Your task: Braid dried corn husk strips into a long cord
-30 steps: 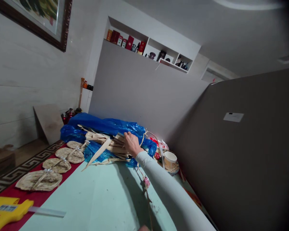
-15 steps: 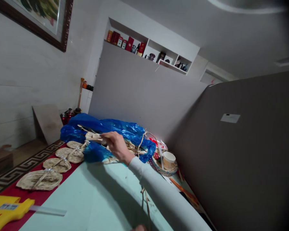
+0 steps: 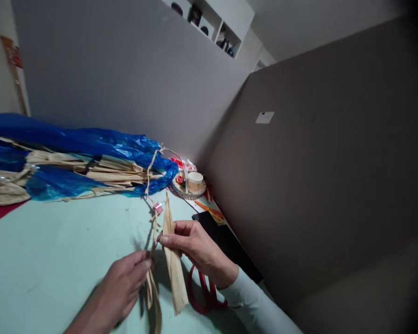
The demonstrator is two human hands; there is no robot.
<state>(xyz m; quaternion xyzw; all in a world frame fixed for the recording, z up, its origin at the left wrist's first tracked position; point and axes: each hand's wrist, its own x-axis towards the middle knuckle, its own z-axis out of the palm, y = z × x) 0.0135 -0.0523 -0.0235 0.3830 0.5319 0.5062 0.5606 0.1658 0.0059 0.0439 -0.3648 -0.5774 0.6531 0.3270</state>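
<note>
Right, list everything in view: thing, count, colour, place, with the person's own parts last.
table top: one, pale green, under everything
plastic sheet: one, blue, far left of the table
bundle of dried leaf strips: one, tan, lying on the plastic sheet
woven pieces: number unclear, straw-coloured, left edge
cup: one, cream, on a round woven mat by the wall
scissors: one pair, red handles, under the right wrist
wide leaf strip: one, tan, in the right hand
thin strips: a few, tan, in the left hand
wall shelf: one, white, top, small items inside
left hand: pinching the thin strips
right hand: pinching the wide leaf strip
</note>
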